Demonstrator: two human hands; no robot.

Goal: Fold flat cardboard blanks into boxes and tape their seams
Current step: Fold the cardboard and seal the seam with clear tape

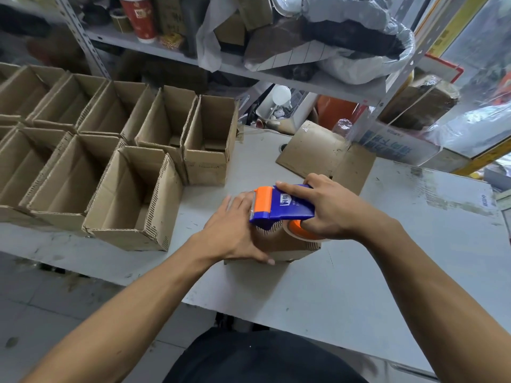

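— Head view: where is the box (279, 244) sitting?
— On the worktop (359, 272), right of the open boxes (130, 194).
— And the hands?
— The left hand (237, 230) is pressing flat on the box, fingers straight — the right hand (329, 208) is gripping a blue-and-orange tape dispenser (282, 207) resting on the box top.

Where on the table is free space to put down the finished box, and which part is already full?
Bare table lies to the right of the right hand, and in front of the box toward the near edge. A smaller gap lies between the open boxes and the flat cardboard. The left side is crowded with open boxes.
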